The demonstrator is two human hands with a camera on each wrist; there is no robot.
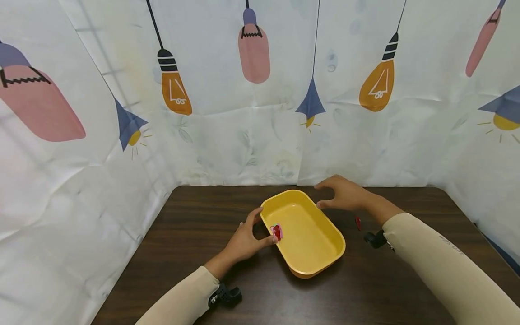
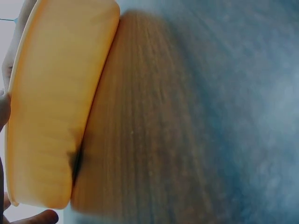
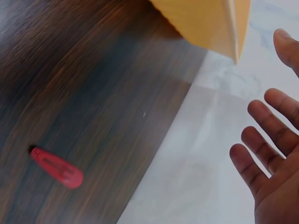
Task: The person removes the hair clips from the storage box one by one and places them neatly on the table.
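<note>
A yellow plastic tray [image 1: 310,234] with raised walls rests on the dark table, slightly turned. At its left rim is my left hand [image 1: 245,239], thumb and fingers spread apart, their tips touching or very near the edge. Beside that thumb, inside the tray, sits a small pink and red thing [image 1: 277,231]; its kind is too small to tell. My right hand [image 1: 345,194] hovers by the tray's far right side with fingers extended and nothing in them. To the right of the tray lies a red snap hair clip [image 3: 57,168].
The dark wood table [image 1: 195,234] has rounded far corners. A white curtain [image 1: 227,144] printed with lamps hangs behind it and along both sides. Dark wrist cameras [image 1: 225,295] are worn on both wrists.
</note>
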